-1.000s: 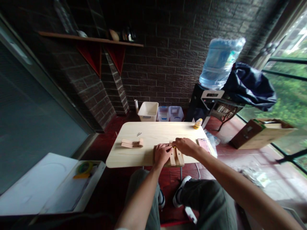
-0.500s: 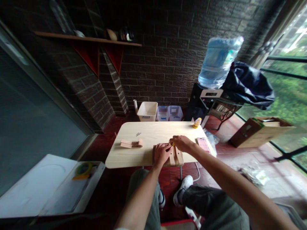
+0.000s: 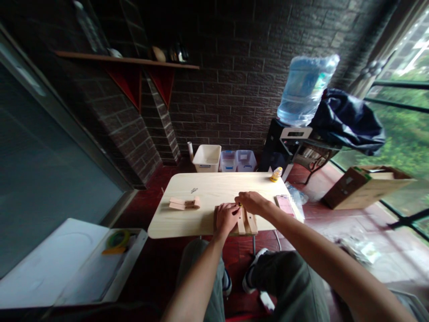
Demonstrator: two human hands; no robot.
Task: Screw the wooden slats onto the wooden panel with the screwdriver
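Observation:
A wooden piece with two pale slats (image 3: 250,223) lies at the front edge of the light wooden table (image 3: 187,226). My left hand (image 3: 228,216) rests on its left part, fingers bent over it and partly hidden. My right hand (image 3: 250,201) is closed at the top of the slats, its fingertips around a small yellow and black item (image 3: 240,205) too small to name. Both hands almost touch there. To the left lies another wooden piece (image 3: 184,204), with several small dark bits (image 3: 194,190) behind it.
A small yellow-based bottle (image 3: 276,174) stands at the table's back right, and a pink flat item (image 3: 284,205) lies near the right edge. Beyond the table are a cream bin (image 3: 207,157), clear tubs (image 3: 246,160) and a water dispenser (image 3: 279,147).
The whole view has shifted slightly, with things sitting a little lower in the picture. Both hands keep nearly the same places on the wooden piece.

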